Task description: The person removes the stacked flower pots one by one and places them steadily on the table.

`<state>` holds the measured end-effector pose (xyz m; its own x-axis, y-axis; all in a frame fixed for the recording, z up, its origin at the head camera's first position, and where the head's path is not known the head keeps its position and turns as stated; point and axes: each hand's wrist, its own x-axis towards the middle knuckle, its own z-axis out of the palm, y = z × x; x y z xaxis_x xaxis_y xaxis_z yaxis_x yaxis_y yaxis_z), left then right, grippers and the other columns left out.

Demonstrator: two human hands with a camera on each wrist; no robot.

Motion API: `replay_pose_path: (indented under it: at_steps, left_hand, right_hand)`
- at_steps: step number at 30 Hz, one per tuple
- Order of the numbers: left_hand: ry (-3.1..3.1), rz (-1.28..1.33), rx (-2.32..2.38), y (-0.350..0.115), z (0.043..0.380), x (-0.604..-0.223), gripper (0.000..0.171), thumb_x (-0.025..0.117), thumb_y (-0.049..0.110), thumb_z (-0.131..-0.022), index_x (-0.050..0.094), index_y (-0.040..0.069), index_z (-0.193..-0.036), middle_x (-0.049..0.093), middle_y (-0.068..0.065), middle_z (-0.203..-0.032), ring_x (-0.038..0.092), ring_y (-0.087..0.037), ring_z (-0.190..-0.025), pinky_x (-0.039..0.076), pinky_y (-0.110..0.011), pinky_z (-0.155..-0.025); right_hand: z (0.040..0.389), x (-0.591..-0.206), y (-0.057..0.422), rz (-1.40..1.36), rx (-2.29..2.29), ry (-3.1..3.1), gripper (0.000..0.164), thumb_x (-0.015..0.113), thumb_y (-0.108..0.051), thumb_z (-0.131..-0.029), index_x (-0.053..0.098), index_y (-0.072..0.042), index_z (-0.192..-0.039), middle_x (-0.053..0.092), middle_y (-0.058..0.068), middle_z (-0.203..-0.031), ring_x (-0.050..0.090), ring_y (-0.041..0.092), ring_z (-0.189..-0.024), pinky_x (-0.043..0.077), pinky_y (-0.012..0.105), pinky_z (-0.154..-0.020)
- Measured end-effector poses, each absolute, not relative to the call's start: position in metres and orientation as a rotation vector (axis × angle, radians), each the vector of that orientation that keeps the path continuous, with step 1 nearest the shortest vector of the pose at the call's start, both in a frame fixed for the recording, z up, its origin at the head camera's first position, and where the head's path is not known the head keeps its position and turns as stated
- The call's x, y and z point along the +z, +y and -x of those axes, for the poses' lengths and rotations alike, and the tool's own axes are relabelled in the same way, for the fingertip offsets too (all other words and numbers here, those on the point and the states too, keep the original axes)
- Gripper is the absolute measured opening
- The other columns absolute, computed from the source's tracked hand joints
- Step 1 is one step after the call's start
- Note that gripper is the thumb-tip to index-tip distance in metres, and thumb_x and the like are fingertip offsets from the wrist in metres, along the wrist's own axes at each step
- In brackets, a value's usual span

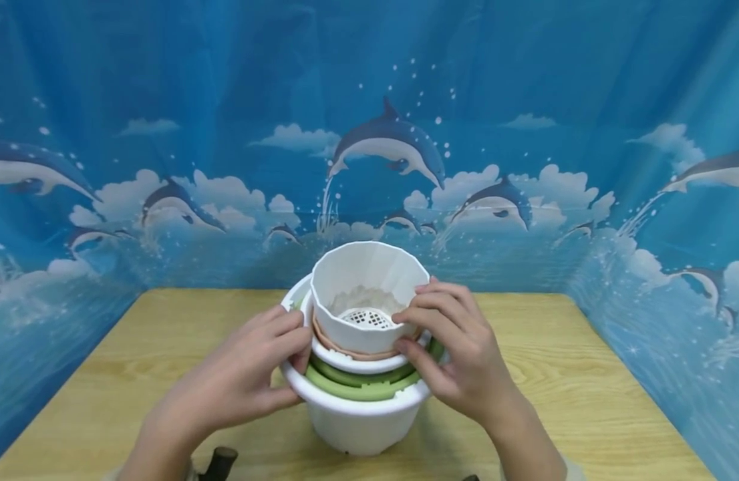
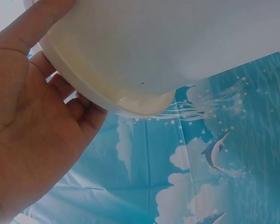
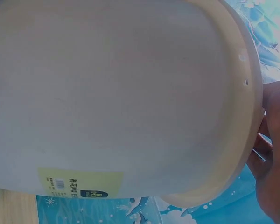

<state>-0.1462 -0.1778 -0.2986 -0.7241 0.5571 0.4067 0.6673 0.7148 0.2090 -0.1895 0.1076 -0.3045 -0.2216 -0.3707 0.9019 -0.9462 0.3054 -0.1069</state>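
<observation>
Several plastic flower pots stand nested in one stack at the front middle of the table. Outermost is a large white pot [image 1: 363, 424], its side filling much of both wrist views. Inside its rim shows a green pot [image 1: 369, 391], then a smaller white rim [image 1: 357, 364] and a peach-coloured rim [image 1: 339, 349]. On top, a small white pot [image 1: 363, 339] with a perforated bottom tilts slightly. My left hand [image 1: 252, 371] grips the large pot's left rim, fingers over the edge, thumb outside. With fingers inside and thumb outside, my right hand [image 1: 462, 351] pinches the small pot's right wall.
The stack stands on a light wooden table [image 1: 562, 374]. A blue curtain [image 1: 237, 80] printed with dolphins and clouds encloses the back and sides. Low at the left, a dark stubby object [image 1: 221, 461] shows beside the left wrist. A yellow-green label [image 3: 81, 182] is stuck on the large pot's side.
</observation>
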Motion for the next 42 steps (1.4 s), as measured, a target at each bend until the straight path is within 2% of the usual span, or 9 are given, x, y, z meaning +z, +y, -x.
replay_pose_path:
  at_steps: [9, 16, 26, 42]
  left_hand:
    - [-2.597, 0.967, -0.473, -0.1784, 0.1474, -0.2982, 0.045, 0.086, 0.024, -0.068, 0.044, 0.033, -0.081, 0.041, 0.021, -0.085, 0.039, -0.003, -0.085, 0.038, -0.024, -0.072]
    - [-2.548, 0.999, -0.502, -0.1771, 0.1487, -0.2993, 0.045, 0.085, 0.021, -0.067, 0.044, 0.032, -0.082, 0.041, 0.021, -0.085, 0.039, -0.003, -0.084, 0.038, -0.024, -0.072]
    - [-2.546, 0.996, -0.496, -0.1781, 0.1482, -0.3009, 0.045, 0.085, 0.02, -0.067, 0.043, 0.032, -0.082, 0.04, 0.021, -0.085, 0.038, -0.003, -0.083, 0.037, -0.023, -0.071]
    - [-2.574, 0.986, -0.49, -0.1783, 0.1481, -0.3015, 0.047, 0.086, 0.023, -0.067, 0.043, 0.033, -0.081, 0.039, 0.021, -0.086, 0.038, -0.003, -0.083, 0.036, -0.025, -0.072]
  right_hand:
    - [0.1899, -0.3036, 0.1074, -1.188, 0.866, -1.749, 0.025, 0.063, -0.032, -0.098, 0.071, -0.009, -0.102, 0.069, 0.004, -0.101, 0.057, 0.032, -0.111, 0.04, 0.046, -0.111]
    - [0.1903, -0.3043, 0.109, -1.153, 0.841, -1.738, 0.025, 0.063, -0.033, -0.098, 0.07, -0.01, -0.099, 0.067, 0.006, -0.099, 0.056, 0.033, -0.111, 0.035, 0.046, -0.115]
    - [0.1896, -0.3061, 0.1089, -1.141, 0.824, -1.728, 0.025, 0.061, -0.034, -0.099, 0.069, -0.01, -0.099, 0.065, 0.006, -0.101, 0.054, 0.032, -0.111, 0.034, 0.046, -0.115]
    - [0.1839, -0.2998, 0.1073, -1.142, 0.793, -1.565, 0.023, 0.065, -0.028, -0.097, 0.07, -0.006, -0.09, 0.065, 0.009, -0.091, 0.055, 0.034, -0.1, 0.037, 0.044, -0.114]
